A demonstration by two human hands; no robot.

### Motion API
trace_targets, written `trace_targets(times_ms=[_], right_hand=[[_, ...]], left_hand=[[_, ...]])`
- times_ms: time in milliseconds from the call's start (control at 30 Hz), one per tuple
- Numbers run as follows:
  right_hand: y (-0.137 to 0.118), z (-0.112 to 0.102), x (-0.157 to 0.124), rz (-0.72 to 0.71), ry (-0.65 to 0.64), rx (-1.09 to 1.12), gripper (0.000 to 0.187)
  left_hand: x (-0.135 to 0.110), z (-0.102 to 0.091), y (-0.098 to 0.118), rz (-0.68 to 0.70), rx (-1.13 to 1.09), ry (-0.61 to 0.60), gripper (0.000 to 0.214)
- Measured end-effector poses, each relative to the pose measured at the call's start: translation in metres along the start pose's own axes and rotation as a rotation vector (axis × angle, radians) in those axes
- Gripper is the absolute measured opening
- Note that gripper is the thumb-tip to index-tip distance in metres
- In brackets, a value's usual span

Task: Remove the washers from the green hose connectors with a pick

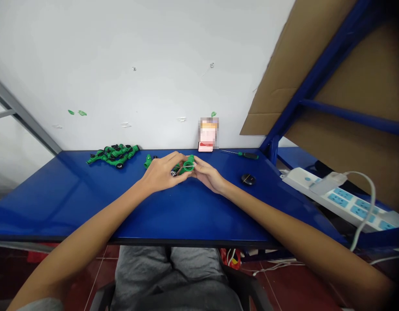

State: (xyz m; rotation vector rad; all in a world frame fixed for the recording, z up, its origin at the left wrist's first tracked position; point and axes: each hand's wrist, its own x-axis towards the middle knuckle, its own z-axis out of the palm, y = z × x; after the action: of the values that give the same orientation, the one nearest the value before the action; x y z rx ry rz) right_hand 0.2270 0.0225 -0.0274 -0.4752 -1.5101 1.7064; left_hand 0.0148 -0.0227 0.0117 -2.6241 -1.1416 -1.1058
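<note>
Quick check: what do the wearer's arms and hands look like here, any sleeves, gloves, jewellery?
Both forearms are bare to the frame edge. The left hand and right hand wear no gloves, and no rings or watch are visible. A grey sleeve edge shows at the left upper arm. No markings can be made out.

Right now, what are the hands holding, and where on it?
Both hold one green plastic fitting above the blue table: left hand closes around its left end, right hand pinches the right end by the fingertips. The exact contact points are too small to tell.
</note>
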Motion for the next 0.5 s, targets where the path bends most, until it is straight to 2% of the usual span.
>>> trace_targets(times_ms=[167,300,367,500], right_hand=[[0.002,-0.001,0.002,0.008,0.032,-0.079,0.046],[0.003,-0.005,0.006,-0.005,0.019,-0.165,0.045],[0.004,-0.008,0.007,-0.036,0.026,-0.268,0.043],[0.004,-0.012,0.006,-0.160,0.045,-0.608,0.025]], left_hand=[[0.004,-0.008,0.000,-0.043,-0.087,-0.039,0.025],[0.012,-0.023,-0.009,-0.206,-0.179,-0.018,0.021],[0.014,-0.031,-0.019,-0.313,-0.171,0.012,0.016],[0.016,-0.041,-0.043,-0.434,-0.093,-0.042,0.013]])
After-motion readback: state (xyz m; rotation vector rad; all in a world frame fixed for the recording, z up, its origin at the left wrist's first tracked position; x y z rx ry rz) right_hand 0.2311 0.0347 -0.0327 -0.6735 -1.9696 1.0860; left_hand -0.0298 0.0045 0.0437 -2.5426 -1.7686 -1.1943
